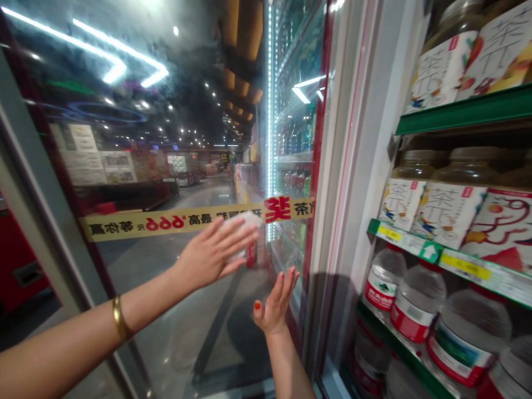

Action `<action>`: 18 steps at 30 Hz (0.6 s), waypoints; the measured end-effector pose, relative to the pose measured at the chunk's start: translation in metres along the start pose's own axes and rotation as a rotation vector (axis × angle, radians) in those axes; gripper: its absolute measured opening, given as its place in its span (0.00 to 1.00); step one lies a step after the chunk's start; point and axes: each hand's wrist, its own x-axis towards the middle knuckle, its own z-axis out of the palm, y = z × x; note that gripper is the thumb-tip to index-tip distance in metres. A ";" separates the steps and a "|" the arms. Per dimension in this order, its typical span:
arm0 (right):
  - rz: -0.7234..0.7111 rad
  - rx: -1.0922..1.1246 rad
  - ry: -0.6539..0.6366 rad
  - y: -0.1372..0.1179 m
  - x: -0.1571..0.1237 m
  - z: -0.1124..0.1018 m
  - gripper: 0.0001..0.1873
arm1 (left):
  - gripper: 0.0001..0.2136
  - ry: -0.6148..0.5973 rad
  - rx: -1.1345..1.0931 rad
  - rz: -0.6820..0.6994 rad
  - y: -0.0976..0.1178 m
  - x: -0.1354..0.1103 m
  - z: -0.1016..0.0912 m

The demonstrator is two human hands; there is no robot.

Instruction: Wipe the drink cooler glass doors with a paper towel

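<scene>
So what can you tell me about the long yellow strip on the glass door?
The yellow strip is a long, narrow printed banner, paper or plastic by its look, running slightly tilted across the glass door. Its dark and red lettering, with one big red character and 666, reads backwards from this side. Its right end reaches the red frame. The fingertips of the left hand come up near its lower edge; whether they touch, I cannot tell.

A glass door [124, 100] (smudged) shows a polished shop floor [208, 194].
</scene>
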 end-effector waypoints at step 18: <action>0.145 0.016 0.071 -0.007 0.012 -0.015 0.42 | 0.33 0.049 0.069 -0.091 0.017 0.077 -0.005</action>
